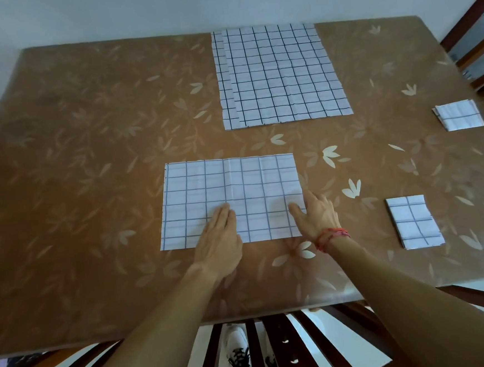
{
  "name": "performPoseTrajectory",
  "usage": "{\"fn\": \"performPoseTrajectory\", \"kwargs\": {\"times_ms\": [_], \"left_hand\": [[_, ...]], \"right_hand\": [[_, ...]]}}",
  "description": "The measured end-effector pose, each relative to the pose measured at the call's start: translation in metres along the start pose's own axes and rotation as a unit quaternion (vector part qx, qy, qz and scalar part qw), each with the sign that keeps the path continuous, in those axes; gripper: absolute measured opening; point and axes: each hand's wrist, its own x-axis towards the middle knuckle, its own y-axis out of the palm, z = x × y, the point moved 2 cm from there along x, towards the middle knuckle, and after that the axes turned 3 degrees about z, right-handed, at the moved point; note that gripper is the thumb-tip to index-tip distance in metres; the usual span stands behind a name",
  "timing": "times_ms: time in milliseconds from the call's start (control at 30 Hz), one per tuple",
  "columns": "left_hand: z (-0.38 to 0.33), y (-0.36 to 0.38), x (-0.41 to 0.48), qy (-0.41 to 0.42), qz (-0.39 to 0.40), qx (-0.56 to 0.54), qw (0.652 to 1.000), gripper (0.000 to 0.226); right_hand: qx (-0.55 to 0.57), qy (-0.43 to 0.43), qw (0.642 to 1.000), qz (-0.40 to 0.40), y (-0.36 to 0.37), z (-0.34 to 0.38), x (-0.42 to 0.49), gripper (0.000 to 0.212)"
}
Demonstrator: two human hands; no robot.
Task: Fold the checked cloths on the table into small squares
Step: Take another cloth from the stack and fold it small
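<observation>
Unfolded cloths [281,73] behind half-folded cloth [230,201]; 2 squares [414,222] right.

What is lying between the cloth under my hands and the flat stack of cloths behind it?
Nothing. The head view shows only bare, flower-patterned table cover between the near cloth and the flat stack.

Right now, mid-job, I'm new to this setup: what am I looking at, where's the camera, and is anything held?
No machine here: a person works with bare hands, and the one picture comes from a camera on their head, looking down. The left hand and right hand lie flat on a half-folded checked cloth on the brown table; neither grips anything. Unfolded checked cloths lie stacked at the far edge. To the right sit a nearer folded square and a farther folded square.
</observation>
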Motion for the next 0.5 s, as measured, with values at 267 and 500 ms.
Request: {"fn": "performPoseTrajectory", "kwargs": {"times_ms": [267, 500], "left_hand": [[0.005, 0.019, 0.010, -0.020, 0.048, 0.037, 0.998, 0.063], [0.004, 0.022, 0.012, -0.021, 0.027, 0.021, 0.999, 0.062]], "right_hand": [[0.139, 0.058, 0.989, -0.007, -0.008, 0.015, 0.029, 0.014], [0.234, 0.135, 0.963, -0.009, -0.011, 0.020, 0.046, 0.051]]}}
